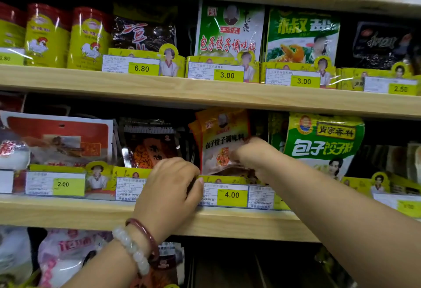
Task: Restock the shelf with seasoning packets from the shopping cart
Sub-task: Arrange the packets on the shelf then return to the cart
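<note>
Right hand [250, 153] pinching orange seasoning packets [222, 141], left hand [170, 187] gripping the tray front [224, 179]; rush it and they'll crumple or tip forward.

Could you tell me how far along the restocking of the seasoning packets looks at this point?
Done: orange seasoning packets already stand in the middle shelf's slot above the 4.00 price tag.
In hand: the right hand grips the front packet there, seating it; the left hand rests on the yellow display tray beside it.
Left: the shopping cart is out of view, so I cannot tell how many packets remain.
</note>
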